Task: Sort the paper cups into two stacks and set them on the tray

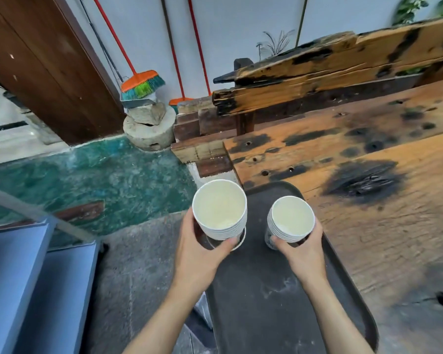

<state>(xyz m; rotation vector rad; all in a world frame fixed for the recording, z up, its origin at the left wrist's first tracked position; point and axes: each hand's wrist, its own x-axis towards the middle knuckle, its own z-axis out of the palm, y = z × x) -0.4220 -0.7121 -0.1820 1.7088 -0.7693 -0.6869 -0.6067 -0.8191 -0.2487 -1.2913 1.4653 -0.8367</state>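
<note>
Two stacks of white paper cups stand over a long black tray [261, 302] that lies along the left edge of a worn wooden table. My left hand [202, 254] grips the left cup stack [219, 209], which sits at the tray's left rim and looks larger. A single cup rim shows beneath that stack. My right hand [302, 251] holds the right cup stack [290, 218], with the fingers wrapped round its lower part. Both stacks open upward and are empty inside. I cannot tell whether their bottoms touch the tray.
The scorched wooden table [368, 187] stretches to the right, with a rough plank bench back [330, 72] behind it. Brooms [141, 85] and a stone block [149, 126] stand by the wall. A green floor patch and blue steps [23, 290] lie to the left.
</note>
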